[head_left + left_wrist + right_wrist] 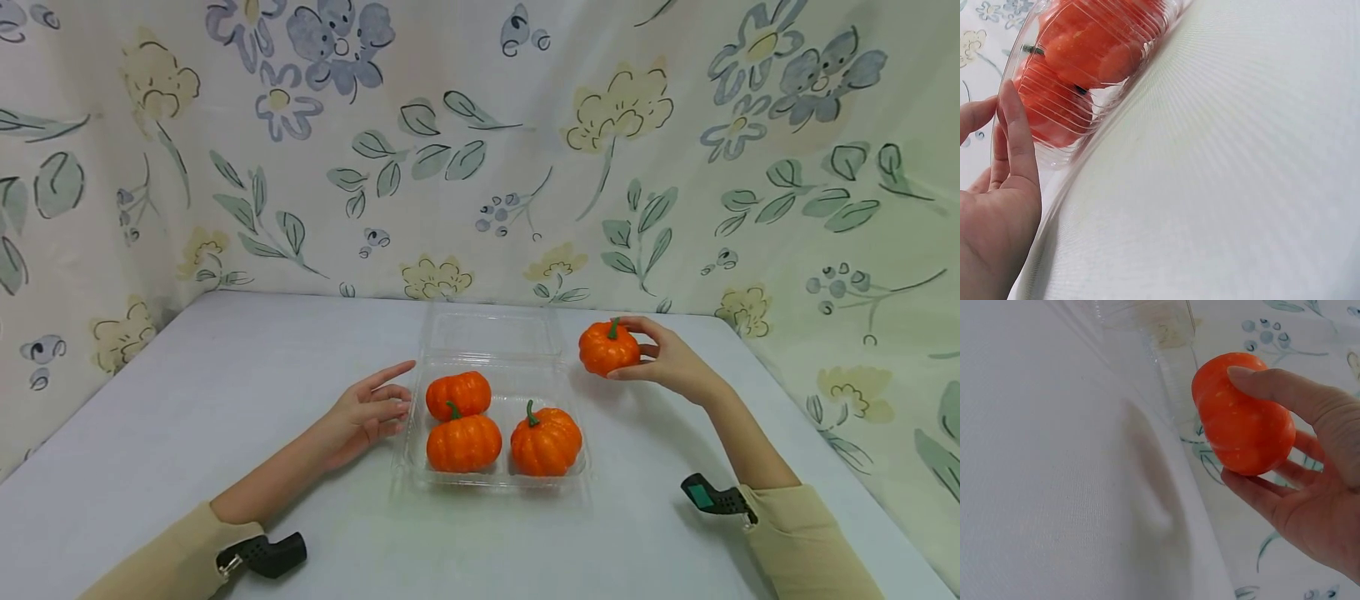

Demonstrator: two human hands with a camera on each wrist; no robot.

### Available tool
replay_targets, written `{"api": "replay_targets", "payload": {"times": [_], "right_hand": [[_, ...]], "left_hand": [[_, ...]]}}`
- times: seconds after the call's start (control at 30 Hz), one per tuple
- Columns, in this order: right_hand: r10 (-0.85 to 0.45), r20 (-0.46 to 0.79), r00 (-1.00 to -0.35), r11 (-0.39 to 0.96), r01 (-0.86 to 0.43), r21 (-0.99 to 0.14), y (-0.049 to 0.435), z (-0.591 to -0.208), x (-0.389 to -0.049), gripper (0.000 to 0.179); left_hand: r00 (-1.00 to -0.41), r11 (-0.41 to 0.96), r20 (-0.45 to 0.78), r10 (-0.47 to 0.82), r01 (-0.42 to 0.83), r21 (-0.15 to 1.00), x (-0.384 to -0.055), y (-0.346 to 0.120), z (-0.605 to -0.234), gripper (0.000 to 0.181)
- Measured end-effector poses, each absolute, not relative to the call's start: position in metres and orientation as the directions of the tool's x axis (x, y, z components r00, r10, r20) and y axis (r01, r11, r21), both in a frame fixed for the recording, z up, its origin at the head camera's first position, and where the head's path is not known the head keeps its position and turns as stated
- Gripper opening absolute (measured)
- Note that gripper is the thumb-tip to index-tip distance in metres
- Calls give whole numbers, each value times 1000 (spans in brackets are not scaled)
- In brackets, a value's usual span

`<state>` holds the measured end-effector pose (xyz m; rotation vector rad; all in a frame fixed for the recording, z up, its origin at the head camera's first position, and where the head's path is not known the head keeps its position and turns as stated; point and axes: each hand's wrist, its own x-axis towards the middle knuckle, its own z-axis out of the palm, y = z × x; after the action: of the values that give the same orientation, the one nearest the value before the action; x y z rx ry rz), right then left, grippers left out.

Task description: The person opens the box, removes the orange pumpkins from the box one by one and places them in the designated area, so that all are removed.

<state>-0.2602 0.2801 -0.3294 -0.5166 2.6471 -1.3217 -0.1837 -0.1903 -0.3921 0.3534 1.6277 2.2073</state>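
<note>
My right hand [672, 364] grips a small orange toy pumpkin [606, 350] with a green stem, between thumb and fingers. The right wrist view shows this pumpkin [1241, 419] held above the white table, its shadow below. Left of it stands a clear plastic clamshell box [491, 478], its lid [491, 333] folded back. Inside, two pumpkins sit in the left half, one behind [461, 392] and one in front [465, 444]; another pumpkin [547, 443] lies front right. My left hand [363, 421] rests its extended fingers [1019, 134] against the box's left side.
The white table [247, 375] spreads around the box on both sides. Behind it hangs a floral cloth [450, 192], which also runs along the left and right sides. A black device [720, 497] is strapped at each wrist.
</note>
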Motion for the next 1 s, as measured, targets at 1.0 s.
{"api": "replay_targets", "payload": {"times": [1.0], "right_hand": [[-324, 31, -946, 575, -223, -787, 285, -358, -271, 83]], "left_hand": [[-892, -284, 15, 452, -128, 950, -184, -189, -394, 70]]}}
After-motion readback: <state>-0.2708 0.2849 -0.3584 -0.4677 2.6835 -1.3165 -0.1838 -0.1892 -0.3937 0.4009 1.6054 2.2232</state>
